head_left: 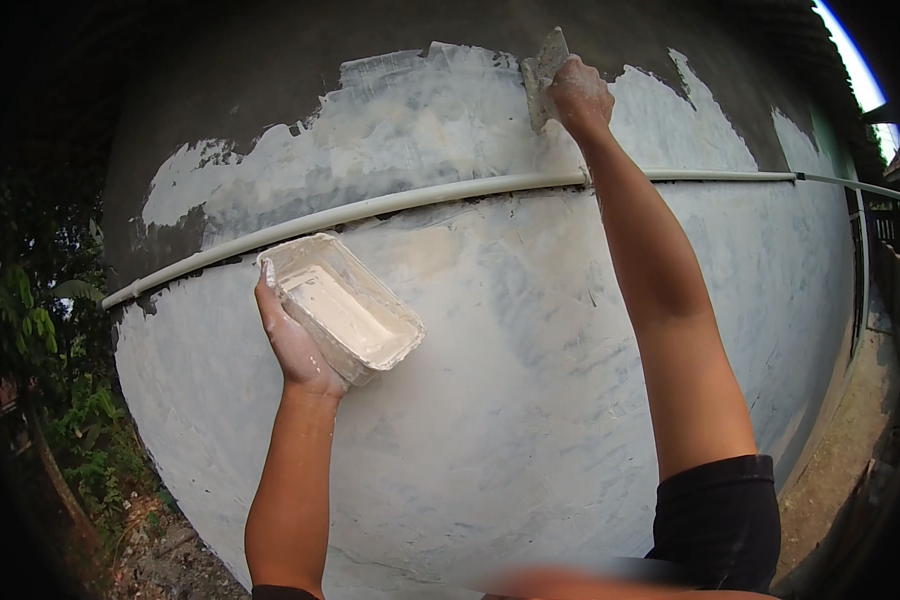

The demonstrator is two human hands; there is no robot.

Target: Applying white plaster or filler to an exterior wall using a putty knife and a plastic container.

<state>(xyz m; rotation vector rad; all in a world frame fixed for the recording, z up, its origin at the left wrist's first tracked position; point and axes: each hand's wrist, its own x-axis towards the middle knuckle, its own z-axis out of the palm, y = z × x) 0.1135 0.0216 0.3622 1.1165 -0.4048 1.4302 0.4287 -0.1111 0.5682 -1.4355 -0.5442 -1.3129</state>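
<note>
My left hand (pixel 298 345) grips a rectangular plastic tub (pixel 395 318) from its left side and underneath, thumb near the rim. Inside lies creamy off-white wall putty (pixel 338 312), and dried smears coat the tub's rim. Up high, my right hand (pixel 578 95) is closed round a putty-crusted scraper (pixel 543 80), whose blade lies against or very close to the wall. White putty covers the wall (pixel 490 400) below and around the scraper, ending in a ragged upper edge against bare dark grey plaster (pixel 260 70). Splashes of putty mark both hands.
A white pipe (pixel 400 203) runs across the wall between my two hands, standing out from the surface. Green plants (pixel 60 400) grow beyond the wall's left edge, over stony ground (pixel 170 550). On the right a strip of ground (pixel 835 490) follows the wall.
</note>
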